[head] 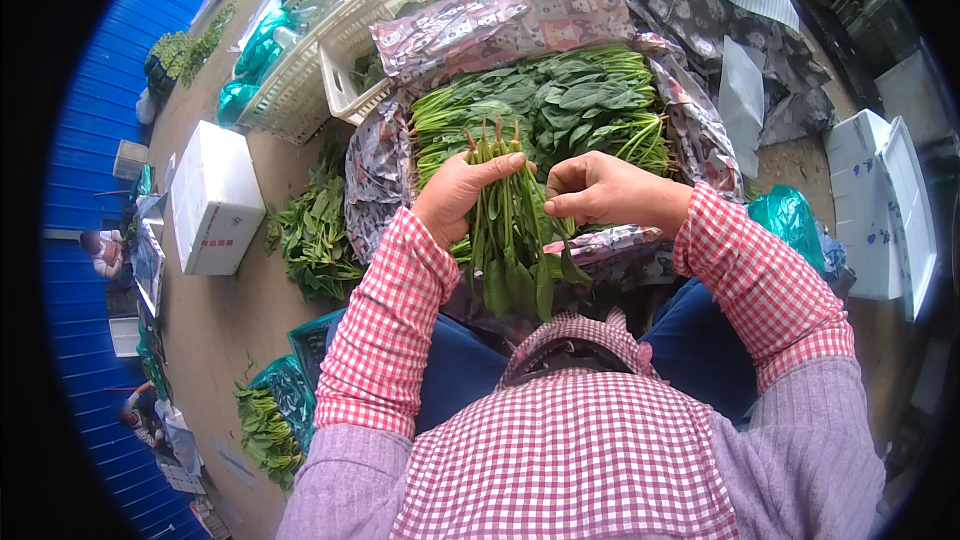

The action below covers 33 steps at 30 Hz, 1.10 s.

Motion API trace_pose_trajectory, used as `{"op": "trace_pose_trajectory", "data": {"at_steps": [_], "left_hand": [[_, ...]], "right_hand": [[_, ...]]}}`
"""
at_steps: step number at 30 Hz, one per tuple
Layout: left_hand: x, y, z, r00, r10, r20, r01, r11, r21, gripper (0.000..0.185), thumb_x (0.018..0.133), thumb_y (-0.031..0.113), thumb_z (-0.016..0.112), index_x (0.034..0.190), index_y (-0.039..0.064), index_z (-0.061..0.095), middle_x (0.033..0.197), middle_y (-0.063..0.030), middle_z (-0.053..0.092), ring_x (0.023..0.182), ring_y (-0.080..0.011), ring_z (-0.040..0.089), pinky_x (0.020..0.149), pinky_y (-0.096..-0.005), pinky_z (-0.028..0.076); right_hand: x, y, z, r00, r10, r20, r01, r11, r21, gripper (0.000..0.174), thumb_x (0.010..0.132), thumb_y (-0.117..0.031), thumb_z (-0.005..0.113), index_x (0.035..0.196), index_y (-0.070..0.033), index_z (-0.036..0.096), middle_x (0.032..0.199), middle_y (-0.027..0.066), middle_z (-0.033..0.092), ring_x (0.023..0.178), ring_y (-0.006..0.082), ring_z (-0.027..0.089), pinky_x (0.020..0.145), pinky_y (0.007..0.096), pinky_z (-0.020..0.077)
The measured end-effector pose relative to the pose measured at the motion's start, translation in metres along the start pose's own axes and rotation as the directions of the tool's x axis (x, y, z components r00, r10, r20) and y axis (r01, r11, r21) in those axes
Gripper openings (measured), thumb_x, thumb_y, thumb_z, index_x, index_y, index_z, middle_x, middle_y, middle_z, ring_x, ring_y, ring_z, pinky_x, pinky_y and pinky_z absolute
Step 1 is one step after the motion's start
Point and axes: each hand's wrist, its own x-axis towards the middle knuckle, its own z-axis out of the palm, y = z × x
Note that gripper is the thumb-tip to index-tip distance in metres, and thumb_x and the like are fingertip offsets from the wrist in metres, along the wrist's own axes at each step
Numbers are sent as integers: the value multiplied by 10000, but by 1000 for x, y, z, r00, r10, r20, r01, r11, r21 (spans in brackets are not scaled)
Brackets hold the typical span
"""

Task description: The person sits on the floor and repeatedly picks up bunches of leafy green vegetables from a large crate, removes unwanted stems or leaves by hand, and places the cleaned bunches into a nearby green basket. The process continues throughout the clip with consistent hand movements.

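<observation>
In front of my chest, my left hand (466, 191) grips a small bunch of spinach (510, 232), thumb across the stems. Its pinkish root ends point up and away from me; the leaves hang toward my lap. My right hand (600, 191) is at the bunch's right side, fingers curled and thumb near the index fingertip. Whether a stem is pinched there, I cannot tell. Beyond both hands, a box lined with patterned plastic film (502, 22) holds rows of packed spinach (592, 86), with stems toward the left and right sides.
Loose leafy greens (319, 232) lie on the ground left of the lined box. More greens (266, 427) rest beside a green plastic-lined crate (300, 367). White foam boxes (217, 199) stand left and right (862, 202). Cream plastic crates (300, 82) stand at the back left. Two people (109, 251) are far left.
</observation>
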Motion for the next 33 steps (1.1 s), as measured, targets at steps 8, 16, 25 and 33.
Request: {"op": "trace_pose_trajectory", "data": {"at_steps": [8,16,25,33], "left_hand": [[-22,23,-20,990,142,-7,-122,871,476,241,873,100,784,1074,23,674,976,-23,708,923,-117,665,868,-285,513],[-41,40,-37,978,208,29,-209,954,212,346,882,112,748,1198,11,651,1054,-36,654,945,-135,640,832,-297,539],[-45,36,-24,925,365,106,-380,870,314,207,903,198,731,1008,20,722,1090,-47,635,1044,-149,579,975,-310,417],[-52,26,-54,931,366,-2,-355,905,236,304,919,258,705,1083,4,680,1022,-34,662,940,-114,596,870,-289,477]], "right_hand": [[-25,-12,-48,933,-36,358,-34,982,187,139,864,-149,630,806,-25,656,682,-26,592,582,45,524,548,208,394],[-5,81,-45,959,268,89,-146,741,-655,463,883,-341,745,1214,-22,694,1097,171,723,1053,310,681,921,403,531],[34,183,-185,726,50,-685,-584,571,-577,512,902,-119,554,1403,-20,515,1368,303,545,1221,432,590,1047,453,478],[43,164,-194,758,238,-607,-250,966,67,253,872,-74,744,1075,74,721,878,121,727,687,172,697,606,289,558]]}}
